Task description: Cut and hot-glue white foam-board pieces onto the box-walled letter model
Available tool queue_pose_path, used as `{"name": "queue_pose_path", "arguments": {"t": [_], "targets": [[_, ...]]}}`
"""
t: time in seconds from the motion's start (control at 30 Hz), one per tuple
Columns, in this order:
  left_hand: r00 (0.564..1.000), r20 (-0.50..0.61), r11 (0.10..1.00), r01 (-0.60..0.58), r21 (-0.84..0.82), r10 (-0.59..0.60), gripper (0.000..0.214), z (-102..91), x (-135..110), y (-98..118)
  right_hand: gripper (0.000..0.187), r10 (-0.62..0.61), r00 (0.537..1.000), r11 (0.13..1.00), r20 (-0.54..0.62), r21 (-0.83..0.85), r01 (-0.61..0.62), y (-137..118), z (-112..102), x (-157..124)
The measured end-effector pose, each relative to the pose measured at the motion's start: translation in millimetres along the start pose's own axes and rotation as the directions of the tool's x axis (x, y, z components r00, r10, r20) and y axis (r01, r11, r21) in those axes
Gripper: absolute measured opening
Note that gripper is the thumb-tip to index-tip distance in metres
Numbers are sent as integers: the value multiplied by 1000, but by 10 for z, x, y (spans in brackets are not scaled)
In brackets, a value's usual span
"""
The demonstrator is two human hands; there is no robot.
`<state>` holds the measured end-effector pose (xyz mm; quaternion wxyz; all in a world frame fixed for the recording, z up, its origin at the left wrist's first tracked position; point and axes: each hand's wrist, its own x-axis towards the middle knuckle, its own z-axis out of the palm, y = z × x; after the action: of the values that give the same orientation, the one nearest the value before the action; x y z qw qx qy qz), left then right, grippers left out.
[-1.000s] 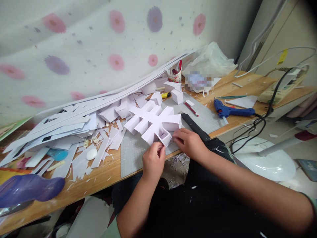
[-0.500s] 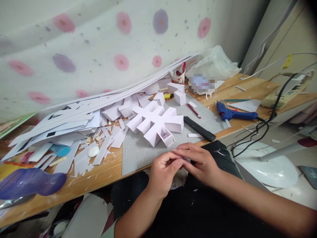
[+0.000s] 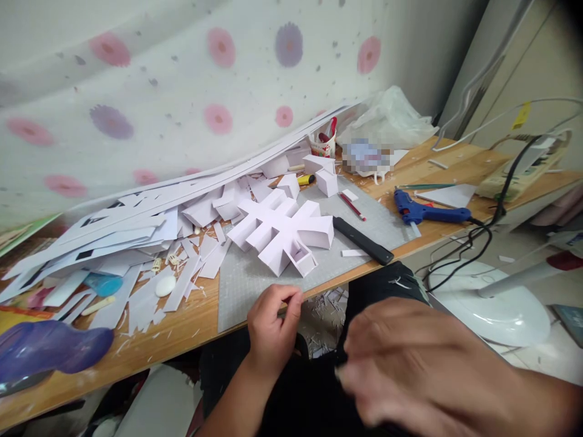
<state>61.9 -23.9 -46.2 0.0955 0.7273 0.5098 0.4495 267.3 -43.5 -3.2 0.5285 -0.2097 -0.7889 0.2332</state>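
Note:
A white folded-paper model (image 3: 282, 230) with several box-like arms rests on a grey cutting mat (image 3: 246, 285) on the wooden desk. My left hand (image 3: 272, 328) hovers at the desk's front edge, just below the mat. Its fingers are curled with the thumb pressed to the fingertips, and whatever is between them is too small to make out. My right hand (image 3: 401, 358) is close to the camera over my dark lap, smeared by motion, so its fingers are unreadable. Neither hand touches the model.
A black knife handle (image 3: 363, 240) and a small white strip (image 3: 353, 252) lie on the mat's right side. A blue glue gun (image 3: 428, 212) with its cable lies further right. Heaped paper sheets and offcuts (image 3: 136, 237) cover the left. A cup of pens (image 3: 322, 142) stands behind.
Both hands left the paper model and drew back toward my body. They met briefly at the desk edge, then the right hand swung down and closer to the camera.

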Motion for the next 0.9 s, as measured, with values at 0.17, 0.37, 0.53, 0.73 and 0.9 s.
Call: {"name": "queue_pose_path", "arguments": {"t": [0.17,0.37,0.53,0.73,0.9], "targets": [[992,-52,983,-110,148,119,11,28,0,-165,14,197,972,973,131,99,-210,490,106,-103],[982,19,935,-184,304,187,28,119,108,-252,23,326,941,896,-94,-287,-339,932,225,-162],[991,91,948,-119,296,96,30,178,205,-289,18,433,901,837,-22,-363,-410,1177,327,26],[988,107,955,-135,266,110,27,207,251,-320,24,485,874,824,34,-353,-443,1246,406,102],[985,98,957,-162,241,142,26,232,244,-387,24,477,879,793,18,-441,-421,1234,425,100]]}}
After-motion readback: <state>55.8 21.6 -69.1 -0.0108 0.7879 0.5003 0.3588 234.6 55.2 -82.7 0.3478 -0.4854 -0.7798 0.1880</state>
